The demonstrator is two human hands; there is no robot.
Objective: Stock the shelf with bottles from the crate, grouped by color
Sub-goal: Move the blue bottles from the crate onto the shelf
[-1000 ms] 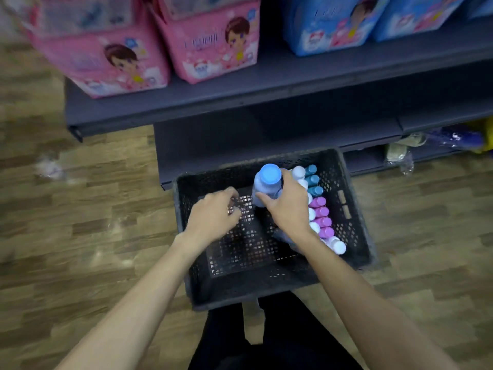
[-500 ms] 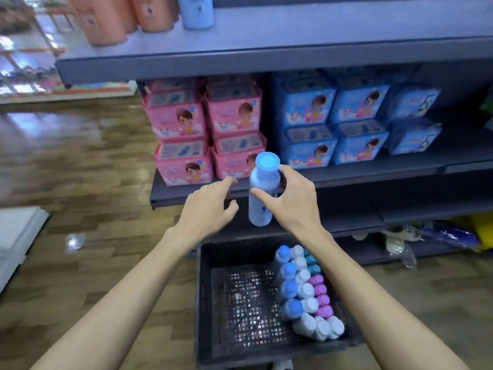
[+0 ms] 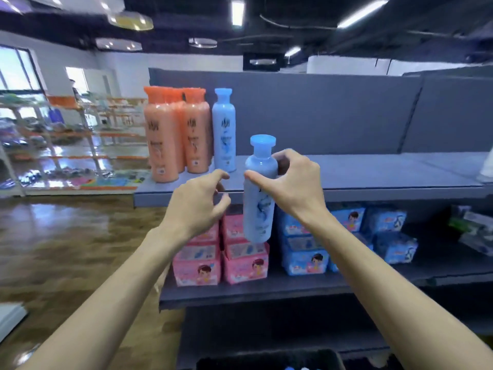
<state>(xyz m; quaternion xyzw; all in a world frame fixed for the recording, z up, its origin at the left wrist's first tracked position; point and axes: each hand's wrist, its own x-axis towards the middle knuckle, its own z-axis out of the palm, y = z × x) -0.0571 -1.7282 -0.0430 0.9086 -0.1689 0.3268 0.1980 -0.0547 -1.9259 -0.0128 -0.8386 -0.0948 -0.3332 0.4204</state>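
Note:
My right hand (image 3: 290,182) grips a light blue bottle (image 3: 259,204) near its shoulder and holds it upright in the air, just in front of the top shelf (image 3: 373,180). My left hand (image 3: 198,202) hovers beside the bottle with its fingers loosely curled and holds nothing. On the shelf's left end stand several orange bottles (image 3: 173,137) and, right of them, one blue bottle (image 3: 224,129). Only the dark rim of the crate (image 3: 266,360) shows at the bottom edge.
The shelf to the right of the standing blue bottle is bare up to a grey back panel (image 3: 333,113). On the shelf below sit pink packs (image 3: 221,257) and blue packs (image 3: 346,239). Wooden floor and other racks lie to the left.
My right hand has lifted the blue bottle out of the crate up to the height of the top shelf. My left hand rose alongside it. The view tilted up from crate to shelf.

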